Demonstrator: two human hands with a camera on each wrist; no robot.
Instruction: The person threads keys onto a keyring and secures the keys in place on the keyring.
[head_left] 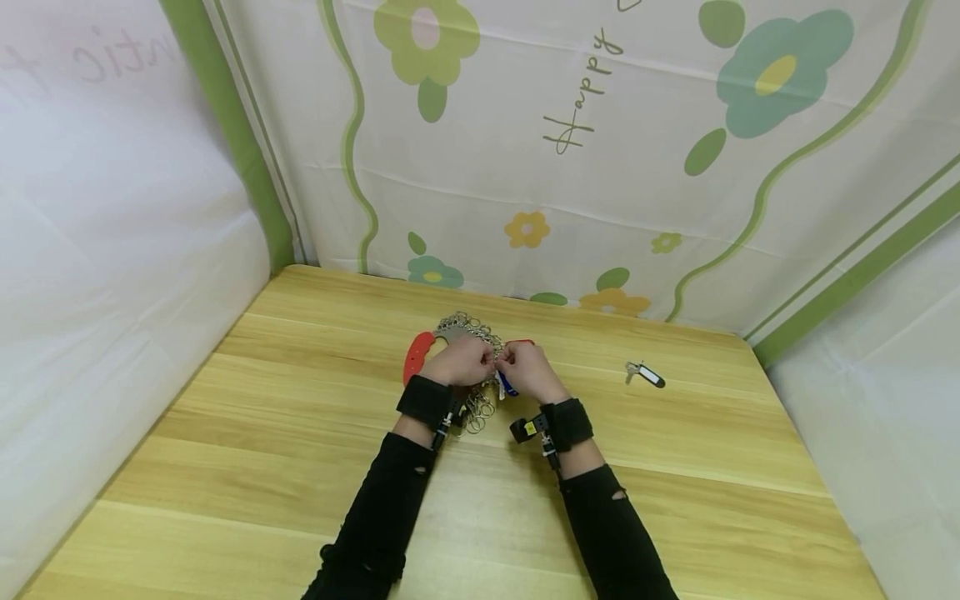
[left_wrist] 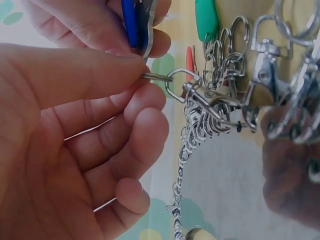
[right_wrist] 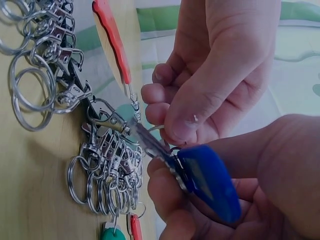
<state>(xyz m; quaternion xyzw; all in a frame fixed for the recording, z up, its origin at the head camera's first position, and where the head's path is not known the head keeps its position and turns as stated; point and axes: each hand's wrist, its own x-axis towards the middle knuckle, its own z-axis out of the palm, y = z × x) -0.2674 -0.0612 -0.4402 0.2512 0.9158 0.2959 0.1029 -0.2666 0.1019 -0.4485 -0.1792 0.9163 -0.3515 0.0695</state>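
Observation:
My left hand pinches a split ring between thumb and forefinger. That ring passes through the loop of a metal swivel clasp. Close against it, my right hand holds a key with a blue key tag between thumb and curled fingers. Around the left hand lies a grey metal plate with a red handle. Many clasps with rings hang from a chain along it. A green tag and a red tag hang among the rings.
On the wooden table, to the right, lies a key with a black tag. A flower-printed cloth stands behind the table's back edge, and white cloth walls flank it. Loose rings lie near the left wrist.

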